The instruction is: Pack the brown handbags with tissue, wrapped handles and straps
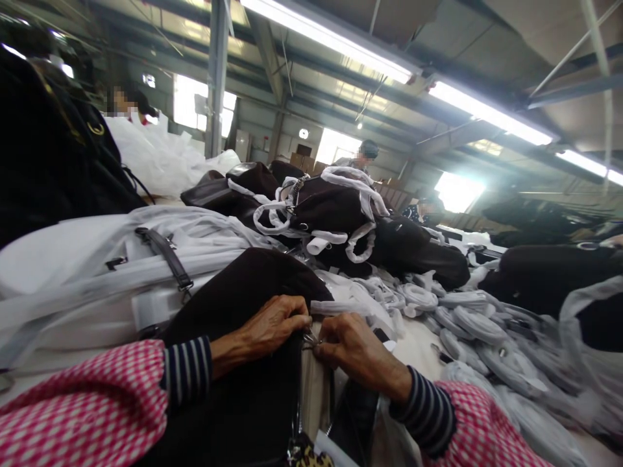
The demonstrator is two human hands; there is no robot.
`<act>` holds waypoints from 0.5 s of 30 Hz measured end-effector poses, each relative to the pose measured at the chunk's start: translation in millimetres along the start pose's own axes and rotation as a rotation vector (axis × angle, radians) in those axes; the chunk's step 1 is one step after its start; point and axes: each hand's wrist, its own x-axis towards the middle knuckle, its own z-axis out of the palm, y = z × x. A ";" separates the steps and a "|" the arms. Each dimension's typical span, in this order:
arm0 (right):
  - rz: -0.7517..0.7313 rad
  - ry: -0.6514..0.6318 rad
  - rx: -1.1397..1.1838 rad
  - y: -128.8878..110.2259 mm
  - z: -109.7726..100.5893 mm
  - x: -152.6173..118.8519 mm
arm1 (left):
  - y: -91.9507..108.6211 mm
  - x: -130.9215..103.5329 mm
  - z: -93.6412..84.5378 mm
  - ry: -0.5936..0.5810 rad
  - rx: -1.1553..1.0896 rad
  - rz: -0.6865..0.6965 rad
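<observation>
A black bag [243, 395] lies in front of me, its zipped opening showing a beige strip [311, 389]. My left hand [275, 324] rests on the bag's upper edge, thumb and fingers pinched at a small metal piece [307, 337]. On the other side of that piece, my right hand [353, 347] is closed, its fingertips against the metal. The two hands nearly touch. What exactly each pinch holds is too small to tell. A leopard-patterned item [311, 456] sits at the lower end of the zip.
White-wrapped straps [487, 331] are heaped at the right. Behind the bag are more dark bags [331, 204] with wrapped handles. White bundles [97, 259] and a large black bag [53, 143] stand left. People [367, 152] are visible farther back.
</observation>
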 end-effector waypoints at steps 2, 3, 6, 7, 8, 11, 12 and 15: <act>-0.007 -0.011 0.015 0.4 -0.7 1.7 | -0.2 -0.5 0.4 -0.002 -0.001 0.000; -0.011 -0.021 0.025 0.6 -1.4 3.3 | -0.1 -0.8 0.6 -0.004 -0.002 0.000; -0.010 -0.037 0.042 1.7 -3.8 9.5 | 1.0 -1.5 0.4 -0.007 -0.002 0.004; -0.003 -0.040 0.038 2.2 -4.5 11.5 | 1.5 -1.3 0.3 -0.015 -0.004 0.004; 0.002 -0.044 0.029 2.5 -4.9 13.2 | 2.0 -0.8 0.1 -0.029 -0.013 0.000; -0.022 -0.069 -0.012 2.4 -4.1 16.4 | 2.5 2.8 0.0 -0.088 -0.110 -0.008; -0.036 -0.079 -0.029 2.1 -3.3 17.0 | 2.2 4.6 0.3 -0.100 -0.150 -0.009; -0.062 -0.084 -0.079 1.3 -0.8 18.3 | 0.7 9.9 2.1 -0.092 -0.197 -0.027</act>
